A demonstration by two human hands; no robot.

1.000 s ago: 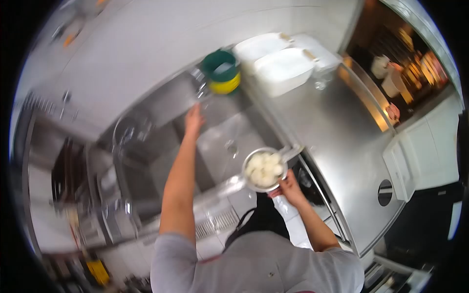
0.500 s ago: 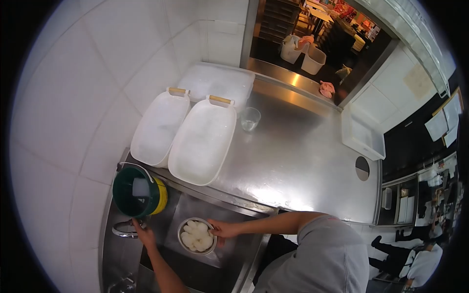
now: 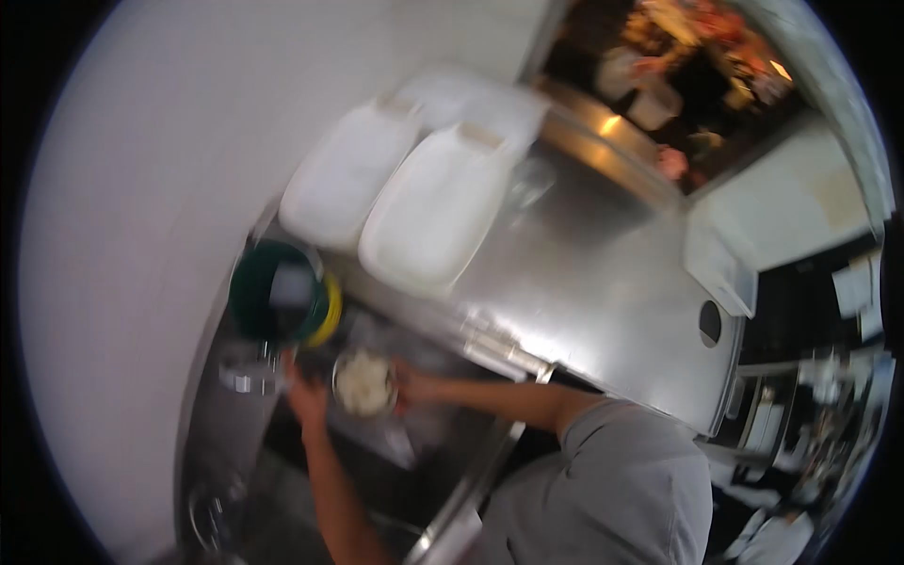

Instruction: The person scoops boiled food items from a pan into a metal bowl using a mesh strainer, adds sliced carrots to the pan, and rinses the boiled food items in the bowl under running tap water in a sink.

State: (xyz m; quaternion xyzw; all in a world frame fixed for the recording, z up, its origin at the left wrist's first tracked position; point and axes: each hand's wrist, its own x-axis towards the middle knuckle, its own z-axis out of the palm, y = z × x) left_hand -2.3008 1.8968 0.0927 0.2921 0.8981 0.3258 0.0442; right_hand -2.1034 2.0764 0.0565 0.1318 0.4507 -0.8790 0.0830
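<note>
My right hand (image 3: 407, 386) grips the rim of a round metal bowl (image 3: 365, 412) over the sink. Pale, rounded white pieces (image 3: 364, 381) fill it; their kind cannot be made out. My left hand (image 3: 305, 395) is between the bowl and the curved metal faucet (image 3: 250, 377), smeared by motion, so its fingers are unclear. Just beyond that hand stands a dark green bucket (image 3: 250, 297) with a yellow patch on its side and a whitish block-like shape inside.
Two white oblong tubs (image 3: 433, 217) lie on the steel counter (image 3: 603, 282) beside the tiled wall. A clear cup (image 3: 532, 182) stands past them. At the counter's right end are a white tray (image 3: 720, 268) and a round hole (image 3: 709, 324). Other people are at far right.
The view has shifted and blurred. My left hand has come away from the faucet's end toward the bowl. My right hand still holds the bowl, now closer to the left hand.
</note>
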